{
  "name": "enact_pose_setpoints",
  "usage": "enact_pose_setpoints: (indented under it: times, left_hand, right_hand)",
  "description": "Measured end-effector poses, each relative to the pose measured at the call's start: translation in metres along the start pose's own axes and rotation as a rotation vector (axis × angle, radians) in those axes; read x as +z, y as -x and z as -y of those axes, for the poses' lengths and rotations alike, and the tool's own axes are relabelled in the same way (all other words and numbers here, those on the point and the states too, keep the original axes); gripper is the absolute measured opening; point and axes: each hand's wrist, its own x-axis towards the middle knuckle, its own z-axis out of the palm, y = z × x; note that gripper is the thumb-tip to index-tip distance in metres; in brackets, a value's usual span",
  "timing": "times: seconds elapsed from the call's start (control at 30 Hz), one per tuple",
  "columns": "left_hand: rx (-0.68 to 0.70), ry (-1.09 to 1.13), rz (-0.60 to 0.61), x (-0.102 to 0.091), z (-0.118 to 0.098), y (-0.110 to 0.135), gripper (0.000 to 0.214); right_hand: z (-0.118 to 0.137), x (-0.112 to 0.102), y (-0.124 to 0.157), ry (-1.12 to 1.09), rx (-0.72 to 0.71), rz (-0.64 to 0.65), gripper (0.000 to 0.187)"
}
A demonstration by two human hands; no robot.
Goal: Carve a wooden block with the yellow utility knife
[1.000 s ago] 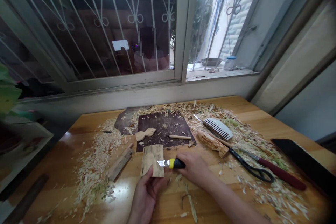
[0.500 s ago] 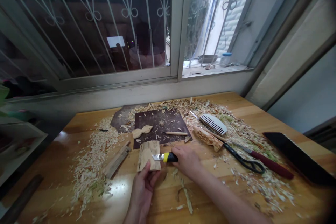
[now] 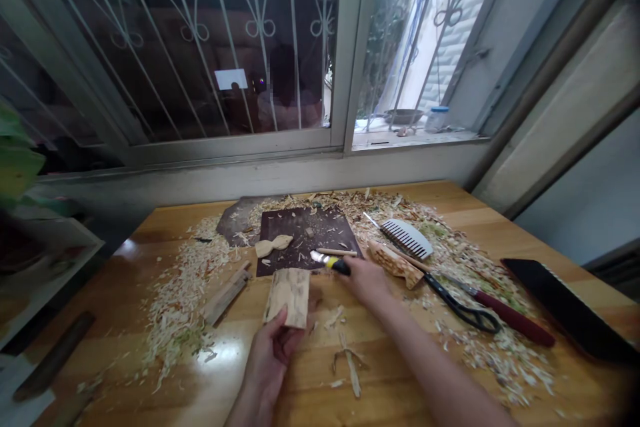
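My left hand [image 3: 273, 343] grips the lower edge of a pale, squarish wood block [image 3: 291, 293], thumb on its face. A darker patch marks the block's right side. In my right hand [image 3: 367, 280] is a utility knife [image 3: 333, 262] with a black and yellow handle, its blade pointing left, apart from the block and above the dark mat [image 3: 300, 227]. Just behind the knife a pencil-like wooden stick [image 3: 337, 251] lies on the mat. A small carved wooden piece [image 3: 274, 245] with a narrow waist rests at the mat's left edge.
Wood shavings [image 3: 180, 293] cover much of the wooden table [image 3: 165, 400]. To the right lie a white comb [image 3: 407, 238], a carved wood piece [image 3: 395, 265], black-handled scissors [image 3: 463, 307], a red-handled tool [image 3: 515, 317] and a black flat object [image 3: 565, 307]. A wood strip [image 3: 227, 293] lies left.
My right hand has lifted the knife off the block and moved it up and right, over the mat. My left hand still holds the block, now turned slightly. The view has shifted a little.
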Motion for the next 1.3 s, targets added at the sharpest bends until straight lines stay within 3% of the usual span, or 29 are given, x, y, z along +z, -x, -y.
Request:
enact_pose_setpoints:
  times: [0.13,0.33,0.53,0.87,1.13,1.3]
  left_hand:
    - [0.044,-0.011,0.026,0.001,0.004,0.001,0.017]
    - [0.087,0.001,0.014,0.003,0.002,-0.007,0.012]
    - [0.117,0.034,0.006,-0.001,0.001,-0.010,0.006]
    - [0.132,-0.014,-0.007,0.000,0.003,-0.008,0.017]
    - [0.046,-0.023,0.075,-0.004,0.023,0.003,0.019]
    - [0.047,0.007,0.044,0.000,0.019,0.001,0.019]
  right_hand:
    - [-0.007,-0.005,0.003,0.001,0.040,-0.026,0.021]
    - [0.022,-0.004,0.026,-0.071,-0.202,0.000,0.014]
    - [0.023,0.005,0.027,-0.080,-0.301,0.033,0.011]
    - [0.023,0.011,0.013,-0.063,-0.198,0.033,0.016]
    - [-0.009,0.003,-0.008,0.013,0.088,-0.048,0.019]
    - [-0.001,-0.001,0.009,-0.034,-0.047,-0.060,0.014]
